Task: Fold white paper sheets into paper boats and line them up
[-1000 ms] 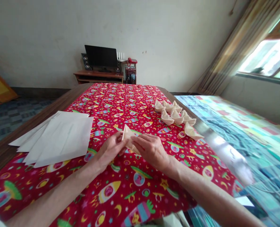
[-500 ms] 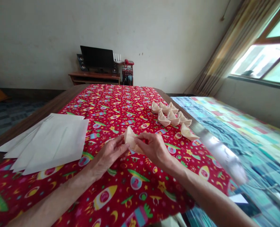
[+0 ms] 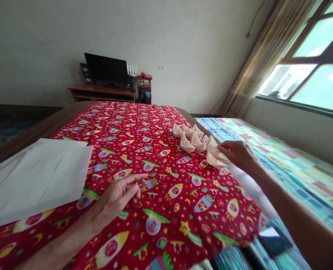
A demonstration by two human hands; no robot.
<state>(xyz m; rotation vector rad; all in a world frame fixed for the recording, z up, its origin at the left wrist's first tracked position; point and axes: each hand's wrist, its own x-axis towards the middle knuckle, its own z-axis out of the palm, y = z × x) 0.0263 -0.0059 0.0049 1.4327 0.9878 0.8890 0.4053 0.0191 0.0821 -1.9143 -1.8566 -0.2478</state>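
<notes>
Several cream folded-paper boats [image 3: 187,144] stand grouped near the right edge of the red patterned cloth. My right hand [image 3: 237,153] pinches the end of one paper boat [image 3: 212,144] between thumb and fingers. This boat is among the others, just behind the nearest paper boat [image 3: 217,162]; whether its base touches the cloth, I cannot tell. My left hand [image 3: 123,192] hovers low over the middle of the cloth, fingers apart and partly curled, holding nothing. A spread stack of white paper sheets [image 3: 47,172] lies to its left.
The red cloth [image 3: 160,187] covers a dark wooden table [image 3: 26,135]. Along the right side is a bed with a patchwork cover [image 3: 284,153]. A phone-like dark object [image 3: 275,242] lies at the lower right. A monitor [image 3: 106,69] stands against the far wall.
My right hand has carried the paper boat from the middle over to the group on the right. My left hand has let go of it and moved slightly left and down. The view has turned right.
</notes>
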